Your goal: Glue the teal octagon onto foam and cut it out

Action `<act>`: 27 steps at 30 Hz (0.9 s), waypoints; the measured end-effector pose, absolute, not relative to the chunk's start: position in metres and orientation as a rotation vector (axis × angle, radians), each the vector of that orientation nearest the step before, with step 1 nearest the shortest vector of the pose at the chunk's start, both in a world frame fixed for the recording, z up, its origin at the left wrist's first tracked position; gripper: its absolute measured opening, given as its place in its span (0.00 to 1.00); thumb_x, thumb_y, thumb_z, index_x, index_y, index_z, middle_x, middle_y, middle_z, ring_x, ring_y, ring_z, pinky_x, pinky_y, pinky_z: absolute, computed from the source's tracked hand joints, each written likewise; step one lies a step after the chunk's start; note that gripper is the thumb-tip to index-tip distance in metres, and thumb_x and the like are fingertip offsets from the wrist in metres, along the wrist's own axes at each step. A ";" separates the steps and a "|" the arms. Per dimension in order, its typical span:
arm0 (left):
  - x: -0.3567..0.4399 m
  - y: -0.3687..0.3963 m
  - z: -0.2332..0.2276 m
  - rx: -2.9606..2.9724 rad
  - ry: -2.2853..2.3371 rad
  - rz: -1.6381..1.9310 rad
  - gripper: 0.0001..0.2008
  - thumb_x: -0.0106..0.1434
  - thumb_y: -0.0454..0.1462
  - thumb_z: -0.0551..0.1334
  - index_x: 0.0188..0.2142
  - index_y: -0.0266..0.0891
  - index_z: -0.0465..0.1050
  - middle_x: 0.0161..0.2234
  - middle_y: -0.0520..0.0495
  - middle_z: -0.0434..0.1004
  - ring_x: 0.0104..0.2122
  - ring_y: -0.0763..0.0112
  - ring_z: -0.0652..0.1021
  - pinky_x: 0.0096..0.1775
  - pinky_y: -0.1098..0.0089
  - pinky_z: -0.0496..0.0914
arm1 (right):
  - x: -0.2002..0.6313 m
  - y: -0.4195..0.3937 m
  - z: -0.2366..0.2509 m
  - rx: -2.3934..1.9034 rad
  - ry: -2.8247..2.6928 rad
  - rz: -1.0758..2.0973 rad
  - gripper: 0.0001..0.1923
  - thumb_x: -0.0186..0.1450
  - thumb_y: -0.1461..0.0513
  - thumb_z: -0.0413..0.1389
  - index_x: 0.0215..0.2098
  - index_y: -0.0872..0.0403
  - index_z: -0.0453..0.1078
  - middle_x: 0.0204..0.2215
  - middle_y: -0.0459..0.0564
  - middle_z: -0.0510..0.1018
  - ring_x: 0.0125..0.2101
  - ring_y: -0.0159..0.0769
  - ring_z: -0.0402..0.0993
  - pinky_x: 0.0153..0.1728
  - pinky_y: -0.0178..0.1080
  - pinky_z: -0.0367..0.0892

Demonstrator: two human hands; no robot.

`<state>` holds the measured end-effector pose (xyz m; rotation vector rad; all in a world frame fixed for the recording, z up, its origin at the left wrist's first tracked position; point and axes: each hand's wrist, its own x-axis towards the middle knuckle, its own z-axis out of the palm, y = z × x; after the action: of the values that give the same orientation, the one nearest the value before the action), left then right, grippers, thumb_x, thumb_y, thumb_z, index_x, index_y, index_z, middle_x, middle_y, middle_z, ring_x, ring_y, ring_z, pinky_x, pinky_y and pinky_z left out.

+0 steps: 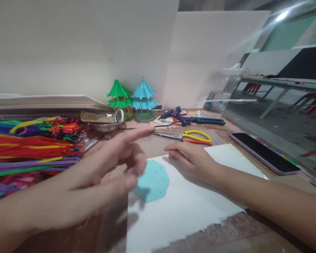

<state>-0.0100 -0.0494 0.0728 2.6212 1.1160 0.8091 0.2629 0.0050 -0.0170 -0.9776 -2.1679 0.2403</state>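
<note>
A light-blue octagon [153, 181] with small dark dots lies on a white sheet [184, 214] whose near edge is ragged. My left hand [107, 172] hovers over the octagon's left side, slightly blurred, index finger stretched forward and the other fingers loosely bent. I see nothing in it, and its shadow falls on the sheet. Resting on the paper to the right of the octagon is my right hand [192, 158], palm down, fingers extended and holding nothing visible. Beyond it lie scissors [184, 135] with yellow and orange handles.
Bundles of coloured pipe cleaners [31, 147] fill the left side. At the back stand a green pagoda model [118, 94] and a blue one [143, 96]. A blue glue gun [175, 115] lies near a water bottle [221, 93]. A phone [263, 153] sits at the right edge.
</note>
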 end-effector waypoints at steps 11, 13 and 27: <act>-0.004 0.002 0.009 2.872 1.040 0.541 0.17 0.71 0.42 0.53 0.47 0.39 0.78 0.44 0.42 0.79 0.46 0.57 0.77 0.49 0.58 0.71 | 0.255 -0.001 -0.011 -1.134 -2.160 0.290 0.07 0.69 0.63 0.52 0.40 0.55 0.72 0.34 0.52 0.80 0.35 0.38 0.76 0.36 0.38 0.67; -0.005 0.004 0.001 2.825 1.127 0.560 0.18 0.70 0.43 0.54 0.49 0.37 0.76 0.47 0.40 0.78 0.49 0.54 0.76 0.51 0.56 0.70 | 0.255 0.001 -0.013 -1.129 -2.202 0.271 0.06 0.69 0.64 0.52 0.38 0.55 0.71 0.34 0.52 0.79 0.36 0.39 0.75 0.37 0.38 0.67; -0.002 0.009 -0.007 2.735 1.079 0.661 0.09 0.68 0.39 0.56 0.37 0.37 0.73 0.37 0.45 0.75 0.40 0.62 0.76 0.43 0.63 0.70 | 0.253 0.004 -0.006 -1.357 -2.398 0.229 0.04 0.69 0.66 0.51 0.38 0.56 0.68 0.38 0.55 0.76 0.41 0.41 0.70 0.44 0.42 0.63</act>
<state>-0.0018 0.0092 -0.0075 2.7354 1.0787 0.6613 0.2529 0.0037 -0.0058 -1.3569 -2.3976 0.2292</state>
